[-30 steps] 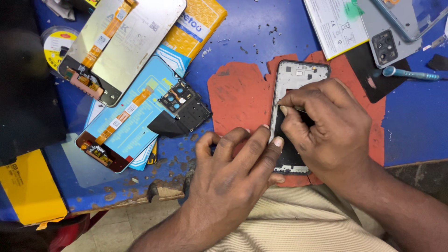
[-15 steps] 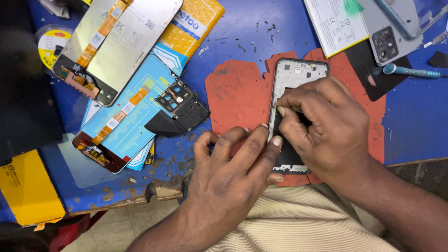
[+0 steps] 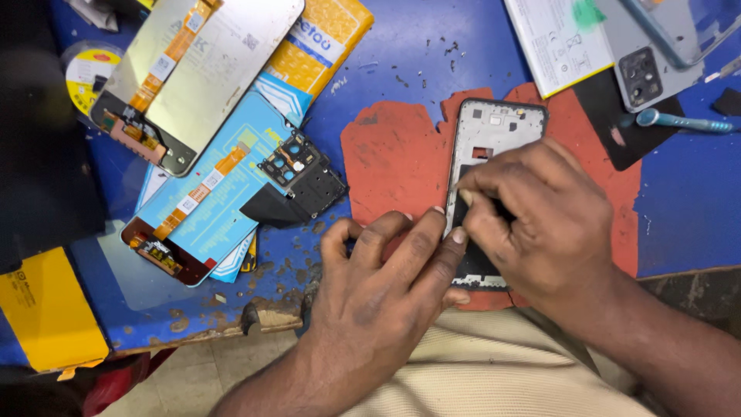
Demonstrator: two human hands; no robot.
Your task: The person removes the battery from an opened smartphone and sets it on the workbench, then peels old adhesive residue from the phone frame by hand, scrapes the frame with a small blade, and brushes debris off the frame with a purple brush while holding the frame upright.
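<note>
A phone frame [image 3: 494,127] with its back off lies upright on a worn red mat [image 3: 390,158] on the blue bench. My left hand [image 3: 386,286] lies flat on the mat, its fingertips pressed against the frame's left edge. My right hand [image 3: 532,220] covers the frame's middle, fingers pinched together on something small inside it; what it pinches is hidden. The frame's lower part is mostly covered by both hands.
Two phone display panels [image 3: 197,77] [image 3: 204,201] with orange flex cables lie at left, beside a black camera cover piece [image 3: 301,181] and a yellow padded envelope [image 3: 324,42]. A grey phone back [image 3: 656,54], a battery [image 3: 559,38] and a blue-handled tool [image 3: 683,121] lie at right.
Both hands stay on the phone frame. My right fingers have shifted slightly within the frame; the view has drifted a little.
</note>
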